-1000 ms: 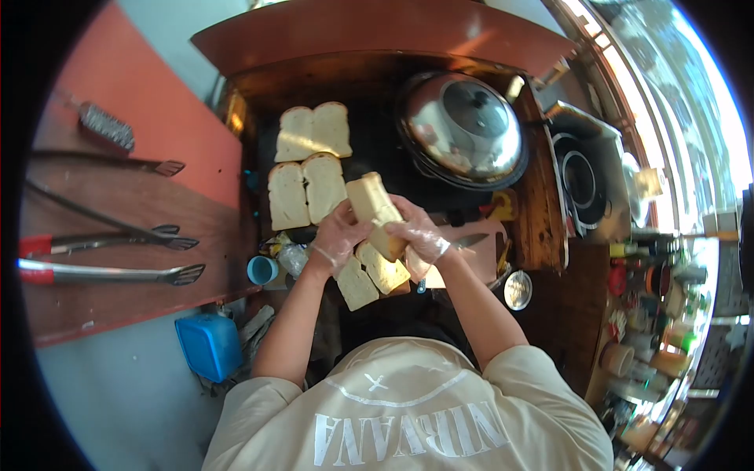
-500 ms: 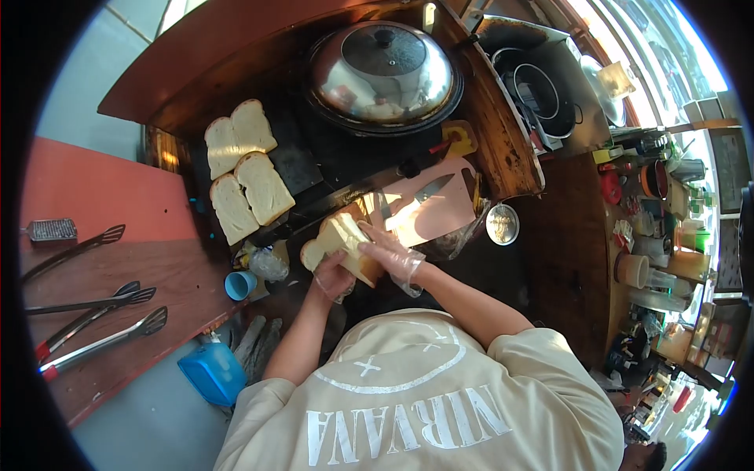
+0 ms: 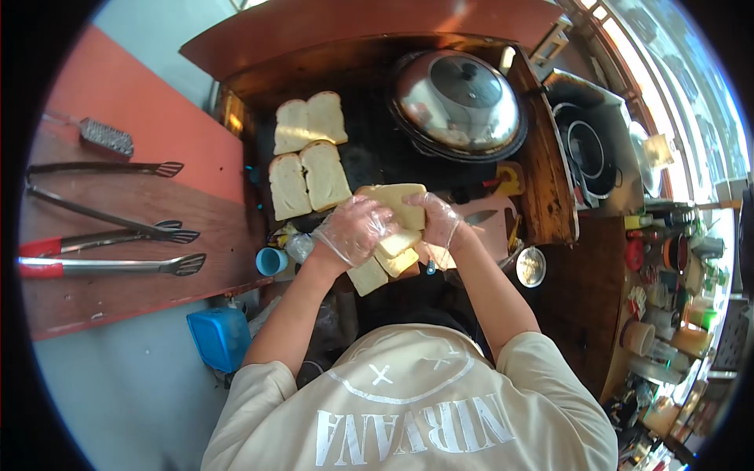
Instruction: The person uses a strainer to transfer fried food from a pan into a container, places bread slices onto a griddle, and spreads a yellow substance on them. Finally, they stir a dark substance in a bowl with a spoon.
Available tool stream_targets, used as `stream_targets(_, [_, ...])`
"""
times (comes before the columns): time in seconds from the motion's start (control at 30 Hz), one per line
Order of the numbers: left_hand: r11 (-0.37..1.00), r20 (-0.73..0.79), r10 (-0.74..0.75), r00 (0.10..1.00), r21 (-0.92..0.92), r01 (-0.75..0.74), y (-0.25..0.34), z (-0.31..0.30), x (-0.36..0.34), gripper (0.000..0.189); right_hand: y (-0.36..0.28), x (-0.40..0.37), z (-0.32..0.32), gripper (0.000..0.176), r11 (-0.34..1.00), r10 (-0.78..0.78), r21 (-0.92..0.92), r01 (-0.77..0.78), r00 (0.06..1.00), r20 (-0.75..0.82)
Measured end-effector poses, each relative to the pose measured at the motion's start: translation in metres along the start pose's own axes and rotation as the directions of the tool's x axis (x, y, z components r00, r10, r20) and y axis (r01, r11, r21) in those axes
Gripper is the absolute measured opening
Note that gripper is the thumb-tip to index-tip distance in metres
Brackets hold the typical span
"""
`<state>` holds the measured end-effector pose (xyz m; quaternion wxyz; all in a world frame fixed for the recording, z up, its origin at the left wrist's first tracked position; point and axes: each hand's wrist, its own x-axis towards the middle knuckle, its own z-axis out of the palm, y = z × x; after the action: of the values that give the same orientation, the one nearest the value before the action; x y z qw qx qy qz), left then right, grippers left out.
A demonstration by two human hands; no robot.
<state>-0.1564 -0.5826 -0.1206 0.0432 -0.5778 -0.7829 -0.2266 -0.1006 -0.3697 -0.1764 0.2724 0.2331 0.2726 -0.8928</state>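
Thin clear plastic gloves cover both hands. My left hand (image 3: 360, 229) and my right hand (image 3: 434, 218) hold a bread slice (image 3: 398, 202) between them, fingers closed at its two sides. Below it lie more bread slices (image 3: 367, 276), partly hidden by my left hand. On the dark griddle (image 3: 377, 118) rest several slices, a back pair (image 3: 309, 124) and a front pair (image 3: 310, 182). A knife (image 3: 477, 217) lies on the pink cutting board (image 3: 493, 232), right of my right hand.
A domed lid (image 3: 463, 98) covers a pan at the griddle's back right. Tongs (image 3: 118, 264) and a grater (image 3: 107, 138) lie on the left counter (image 3: 157, 212). A blue cup (image 3: 272, 261) stands near the griddle, a metal bowl (image 3: 531, 267) at right.
The view has shifted, so the griddle appears farther right. My hands have moved up from the stacked bread and now hold one slice raised above the others.
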Motion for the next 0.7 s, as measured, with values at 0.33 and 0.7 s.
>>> stream_targets(0.33, [0.947, -0.222, -0.136, 0.966, -0.315, 0.061, -0.015, -0.010, -0.019, 0.040, 0.050, 0.036, -0.034, 0.053, 0.923, -0.242, 0.285, 0.259, 0.966, -0.092])
stream_targets(0.7, [0.502, -0.088, -0.825, 0.558, 0.340, 0.795, -0.172, 0.045, 0.083, 0.029, 0.061, 0.025, -0.061, 0.050, 0.886, -0.323, 0.301, 0.353, 0.935, -0.148])
